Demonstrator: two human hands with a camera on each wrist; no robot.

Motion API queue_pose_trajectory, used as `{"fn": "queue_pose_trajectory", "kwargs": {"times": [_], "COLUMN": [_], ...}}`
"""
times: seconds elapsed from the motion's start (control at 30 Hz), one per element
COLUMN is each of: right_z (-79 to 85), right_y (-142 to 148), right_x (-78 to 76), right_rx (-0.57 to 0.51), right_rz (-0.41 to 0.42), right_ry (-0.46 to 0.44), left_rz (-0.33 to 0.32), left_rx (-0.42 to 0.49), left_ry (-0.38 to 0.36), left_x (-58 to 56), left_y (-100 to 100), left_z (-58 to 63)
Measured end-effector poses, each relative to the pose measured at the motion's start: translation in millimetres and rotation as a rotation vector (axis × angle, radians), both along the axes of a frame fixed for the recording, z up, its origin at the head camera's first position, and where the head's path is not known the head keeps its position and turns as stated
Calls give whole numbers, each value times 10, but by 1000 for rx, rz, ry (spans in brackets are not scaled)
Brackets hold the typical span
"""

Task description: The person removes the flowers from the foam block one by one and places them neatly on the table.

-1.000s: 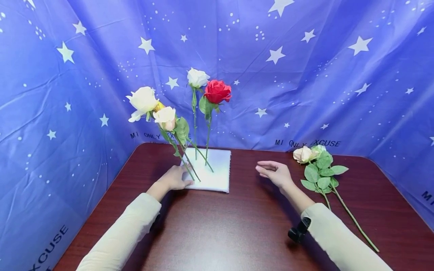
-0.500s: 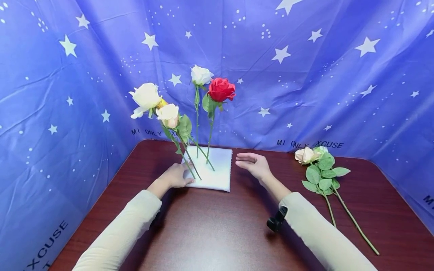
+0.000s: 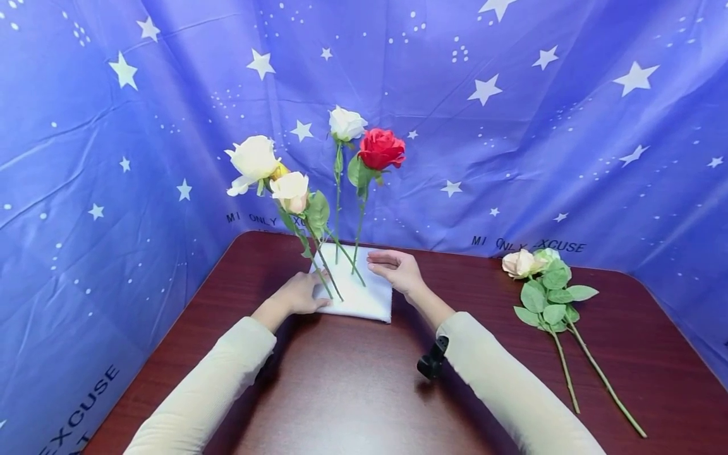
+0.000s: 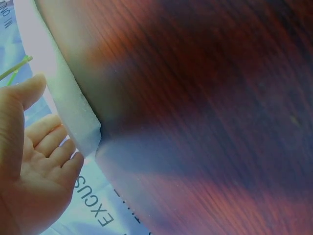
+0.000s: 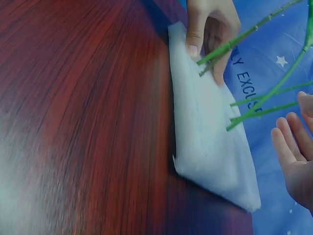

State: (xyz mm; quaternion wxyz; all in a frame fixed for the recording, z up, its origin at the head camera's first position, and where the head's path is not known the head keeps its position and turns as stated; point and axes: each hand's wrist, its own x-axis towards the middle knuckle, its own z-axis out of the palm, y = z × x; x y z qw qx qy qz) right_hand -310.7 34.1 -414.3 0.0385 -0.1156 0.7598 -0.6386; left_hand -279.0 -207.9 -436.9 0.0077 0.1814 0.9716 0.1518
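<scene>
A white foam block (image 3: 364,304) lies on the table with several roses stuck in it. The red rose (image 3: 382,149) and a white rose (image 3: 347,123) stand fairly upright at the back. A large white rose (image 3: 253,158), a pale pink rose (image 3: 290,193) and a mostly hidden yellow flower (image 3: 280,170) lean left. My left hand (image 3: 297,294) rests at the block's left edge, thumb near the front corner, fingers along the side (image 4: 54,139). My right hand (image 3: 398,272) hovers over the block's right part, fingers extended beside the red rose's stem, holding nothing (image 5: 298,156).
Two more roses, a pale pink one (image 3: 519,264) and a whitish-green one (image 3: 547,256), lie on the table's right side, their stems (image 3: 605,376) pointing toward the front. A blue star-patterned curtain (image 3: 432,95) surrounds the dark wooden table (image 3: 352,385) at the back and sides.
My right hand has moved left, from the table between the block and the lying roses to over the block's right part. My left hand has stayed at the block's left edge.
</scene>
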Motion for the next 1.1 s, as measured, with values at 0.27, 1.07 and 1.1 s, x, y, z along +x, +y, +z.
{"fn": "queue_pose_trajectory", "kwargs": {"times": [0.27,1.07,1.1], "right_z": [-28,-67,-61], "right_y": [-192,-399,-401], "right_x": [-27,-39,-38], "right_rx": [51,109,104], "right_rz": [22,-84,-96], "right_ry": [65,105,102], "left_rz": [-1,26,32], "left_rx": [5,14,13], "left_ry": [1,-16,-20], "left_x": [-24,-18,-19], "left_y": [50,22,22], "left_z": [15,-15,-21]}}
